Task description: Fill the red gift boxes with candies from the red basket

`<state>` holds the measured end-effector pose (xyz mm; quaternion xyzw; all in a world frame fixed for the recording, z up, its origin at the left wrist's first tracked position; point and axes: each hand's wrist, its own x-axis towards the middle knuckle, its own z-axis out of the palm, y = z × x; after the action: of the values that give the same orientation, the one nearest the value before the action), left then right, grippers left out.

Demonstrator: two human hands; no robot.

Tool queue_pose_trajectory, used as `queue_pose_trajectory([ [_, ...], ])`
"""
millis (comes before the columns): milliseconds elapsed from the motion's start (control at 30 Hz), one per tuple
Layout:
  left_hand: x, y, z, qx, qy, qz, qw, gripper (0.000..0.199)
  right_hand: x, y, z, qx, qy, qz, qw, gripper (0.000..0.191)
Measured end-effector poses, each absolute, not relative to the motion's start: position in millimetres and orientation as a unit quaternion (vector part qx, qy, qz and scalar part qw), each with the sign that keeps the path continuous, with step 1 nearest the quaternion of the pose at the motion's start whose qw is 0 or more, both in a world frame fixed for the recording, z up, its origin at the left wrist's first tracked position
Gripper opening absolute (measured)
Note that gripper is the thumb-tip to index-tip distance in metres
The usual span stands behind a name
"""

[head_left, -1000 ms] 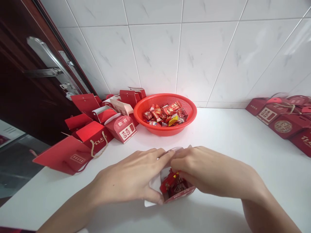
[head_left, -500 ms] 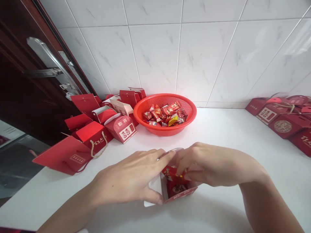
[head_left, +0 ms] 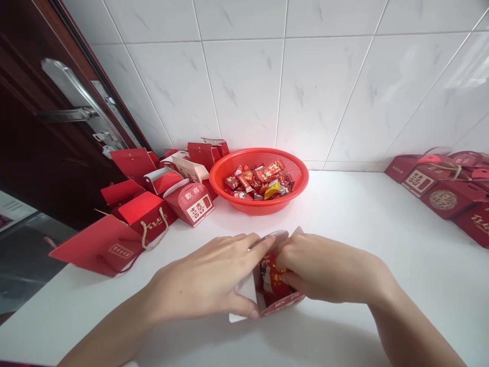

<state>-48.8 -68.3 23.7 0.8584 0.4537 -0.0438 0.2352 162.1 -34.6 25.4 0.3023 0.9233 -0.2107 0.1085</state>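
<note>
A small red candy box (head_left: pixel 280 306) stands open on the white table in front of me, its flaps up. My left hand (head_left: pixel 214 278) holds it by the left side, thumb at the near corner and fingers over the far edge. Inside lie red wrapped candies (head_left: pixel 270 285). My right hand (head_left: pixel 317 265) reaches into the box from the right, its fingers curled on a red candy with gold print. Those fingertips are partly hidden by the hand itself and by the box.
Behind the box sits a red plastic basket (head_left: pixel 260 206) with many wrapped candies. Several red gift boxes (head_left: pixel 148 211), many with lids up, crowd the left side. More closed red boxes (head_left: pixel 439 188) are grouped at the right. A tiled wall (head_left: pixel 244 92) and a dark door (head_left: pixel 34 137) bound the table.
My right hand has shifted and rotated slightly within the box, and the candies inside lie differently. The far right flap now shows. My left hand stays on the box.
</note>
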Motion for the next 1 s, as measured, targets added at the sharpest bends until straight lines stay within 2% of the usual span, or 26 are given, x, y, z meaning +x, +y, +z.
queue_pose_trajectory([
  [267, -47.9, -69.5, 22.7, 0.859, 0.451, -0.034, 0.240, 0.106, 150.2, -18.4, 19.3, 0.283, 0.911, -0.240, 0.178, 0.007],
  [400, -48.5, -68.9, 21.9, 0.856, 0.456, -0.034, 0.241, 0.107, 146.7, -18.9, 12.7, 0.270, 0.910, -0.246, 0.198, 0.015],
  [567, -47.0, -69.2, 23.8, 0.863, 0.442, -0.022, 0.243, 0.098, 144.8, -17.6, 8.4, 0.204, 0.911, -0.289, 0.214, 0.010],
  [700, -47.4, -68.9, 25.4, 0.855, 0.456, -0.037, 0.245, 0.093, 155.9, -16.9, 18.5, 0.250, 0.912, -0.282, 0.160, 0.020],
  [800, -48.0, -68.3, 25.7, 0.856, 0.453, -0.042, 0.245, 0.098, 161.0, -18.6, 24.4, 0.247, 0.916, -0.290, 0.127, 0.025],
  [933, -47.5, -67.5, 26.1, 0.863, 0.446, -0.043, 0.235, 0.106, 152.7, -19.5, 19.1, 0.259, 0.904, -0.281, 0.190, 0.028],
  [1000, -47.5, -66.5, 26.8, 0.863, 0.446, -0.046, 0.233, 0.106, 149.6, -18.6, 16.7, 0.267, 0.903, -0.276, 0.195, 0.026],
])
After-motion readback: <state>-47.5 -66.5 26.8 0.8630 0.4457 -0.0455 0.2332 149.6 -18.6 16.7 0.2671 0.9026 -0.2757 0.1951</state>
